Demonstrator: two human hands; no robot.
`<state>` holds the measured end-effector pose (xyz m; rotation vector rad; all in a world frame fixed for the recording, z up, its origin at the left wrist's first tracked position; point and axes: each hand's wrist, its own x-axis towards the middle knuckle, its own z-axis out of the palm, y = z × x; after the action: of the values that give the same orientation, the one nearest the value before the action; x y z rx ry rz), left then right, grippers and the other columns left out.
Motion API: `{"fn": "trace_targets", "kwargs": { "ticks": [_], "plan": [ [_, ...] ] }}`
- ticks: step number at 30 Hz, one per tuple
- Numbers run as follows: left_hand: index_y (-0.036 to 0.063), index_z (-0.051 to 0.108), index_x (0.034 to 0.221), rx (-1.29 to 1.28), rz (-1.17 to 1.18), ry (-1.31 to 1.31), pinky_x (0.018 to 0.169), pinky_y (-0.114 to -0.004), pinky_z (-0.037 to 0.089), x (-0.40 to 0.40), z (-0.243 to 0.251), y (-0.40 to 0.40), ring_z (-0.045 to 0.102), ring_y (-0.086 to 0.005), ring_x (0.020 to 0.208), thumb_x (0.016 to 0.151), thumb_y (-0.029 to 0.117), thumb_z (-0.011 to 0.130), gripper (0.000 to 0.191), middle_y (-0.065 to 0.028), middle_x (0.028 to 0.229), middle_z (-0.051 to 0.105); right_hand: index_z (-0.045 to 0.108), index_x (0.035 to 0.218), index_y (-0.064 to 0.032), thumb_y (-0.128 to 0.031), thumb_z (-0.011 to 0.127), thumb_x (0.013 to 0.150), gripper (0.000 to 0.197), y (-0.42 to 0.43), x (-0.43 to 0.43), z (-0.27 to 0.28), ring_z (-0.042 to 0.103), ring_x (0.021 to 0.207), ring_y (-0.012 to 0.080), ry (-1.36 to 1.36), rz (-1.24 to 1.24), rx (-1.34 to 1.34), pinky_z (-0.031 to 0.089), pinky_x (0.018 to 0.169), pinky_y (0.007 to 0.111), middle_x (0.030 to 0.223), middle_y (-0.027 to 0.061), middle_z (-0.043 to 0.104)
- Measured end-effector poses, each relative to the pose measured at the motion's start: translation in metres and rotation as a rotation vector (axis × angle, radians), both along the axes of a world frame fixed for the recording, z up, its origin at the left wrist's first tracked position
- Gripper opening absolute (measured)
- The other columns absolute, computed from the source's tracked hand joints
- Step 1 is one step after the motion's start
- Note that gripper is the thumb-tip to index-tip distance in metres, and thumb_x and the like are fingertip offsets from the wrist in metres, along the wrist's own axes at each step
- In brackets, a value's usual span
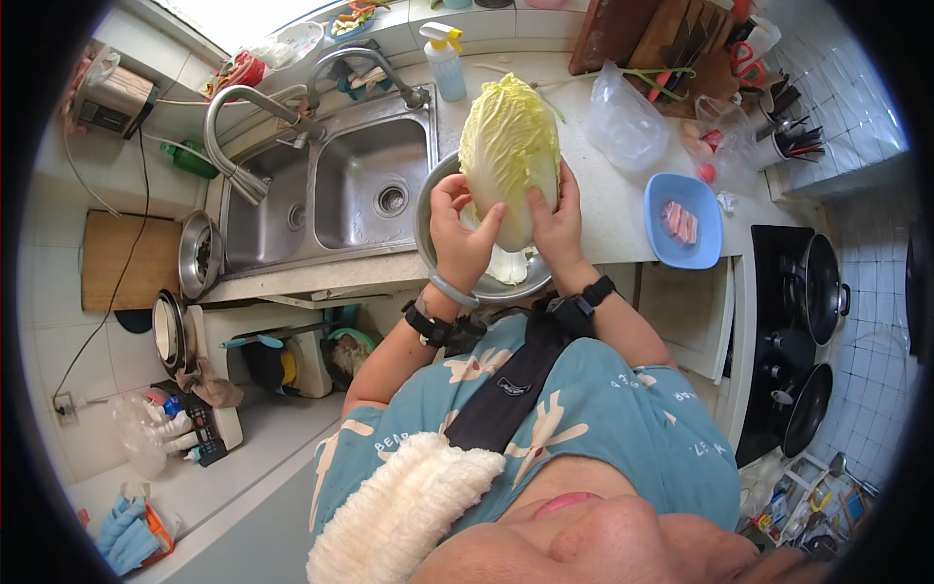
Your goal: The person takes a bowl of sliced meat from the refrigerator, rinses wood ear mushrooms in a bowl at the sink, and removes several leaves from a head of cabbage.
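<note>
A head of napa cabbage (pixel 511 153), yellow-green at the top and pale below, is held between my two hands. My left hand (pixel 467 226) grips its left side, thumb across the front. On its right side my right hand (pixel 558 223) presses with the thumb in front and fingers behind. Beneath them sits a round metal basin (pixel 430 248) at the counter's front edge, partly hidden by the hands and cabbage. A loose white cabbage leaf (pixel 507 266) lies inside it.
Left of the basin is a double steel sink (pixel 372 175) with a faucet (pixel 248 182). A spray bottle (pixel 445 69) stands behind. To the right are a plastic bag (pixel 627 120), a blue bowl (pixel 682 252) with raw meat (pixel 678 223), and a black stove (pixel 766 292) with pans. Knives (pixel 689 44) stand behind.
</note>
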<state>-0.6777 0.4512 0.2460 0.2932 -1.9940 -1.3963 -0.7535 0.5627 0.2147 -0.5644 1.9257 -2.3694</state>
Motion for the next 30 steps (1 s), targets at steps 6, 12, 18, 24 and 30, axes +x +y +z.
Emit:
{"fn": "trace_targets", "kwargs": {
  "ticks": [6,12,18,24,30],
  "plan": [
    [-0.002,0.04,0.107,0.655,-0.156,-0.015,0.073,-0.021,0.044,-0.003,0.029,0.004,0.052,-0.0106,0.083,0.072,0.004,0.066,0.044,-0.0071,0.093,0.052,0.029,0.123,0.008,-0.018,0.057,0.08,0.058,0.003,-0.002,-0.002,0.05,0.098,0.0189,-0.136,0.008,0.032,0.041,0.083,0.029,0.108,0.0135,0.051],
    [-0.0004,0.041,0.106,0.687,-0.2,-0.12,0.071,-0.021,0.044,-0.003,0.022,-0.006,0.053,-0.0103,0.08,0.071,0.006,0.068,0.044,-0.0069,0.092,0.054,0.031,0.123,0.0048,-0.014,0.058,0.077,0.056,0.002,-0.005,-0.02,0.05,0.093,0.0203,0.05,-0.016,0.071,0.042,0.08,0.03,0.104,0.0139,0.051],
    [0.003,0.045,0.096,0.745,-0.125,-0.122,0.07,-0.023,0.045,-0.002,0.005,-0.022,0.054,-0.0101,0.077,0.068,0.004,0.07,0.037,-0.0042,0.088,0.055,0.036,0.119,0.0008,-0.012,0.071,0.062,0.069,0.009,-0.006,0.0,0.045,0.098,0.025,0.229,0.121,0.353,0.039,0.084,0.034,0.107,0.0141,0.045],
    [0.0035,0.047,0.093,0.674,-0.308,-0.18,0.071,-0.023,0.046,0.01,-0.033,-0.035,0.054,-0.0099,0.079,0.066,0.002,0.07,0.035,-0.0026,0.087,0.056,0.036,0.116,-0.0049,-0.013,0.076,0.056,0.072,0.007,-0.011,-0.029,0.045,0.101,0.0249,0.247,0.253,0.328,0.039,0.086,0.034,0.11,0.0134,0.043],
    [0.0021,0.05,0.096,0.655,-0.259,-0.294,0.072,-0.021,0.045,0.021,-0.05,-0.033,0.053,-0.0089,0.081,0.067,0.003,0.071,0.036,-0.0031,0.09,0.055,0.035,0.115,-0.0051,-0.014,0.078,0.053,0.076,0.008,-0.009,-0.033,0.048,0.103,0.0227,0.093,0.294,0.293,0.04,0.086,0.033,0.11,0.0115,0.047]
  ]
}}
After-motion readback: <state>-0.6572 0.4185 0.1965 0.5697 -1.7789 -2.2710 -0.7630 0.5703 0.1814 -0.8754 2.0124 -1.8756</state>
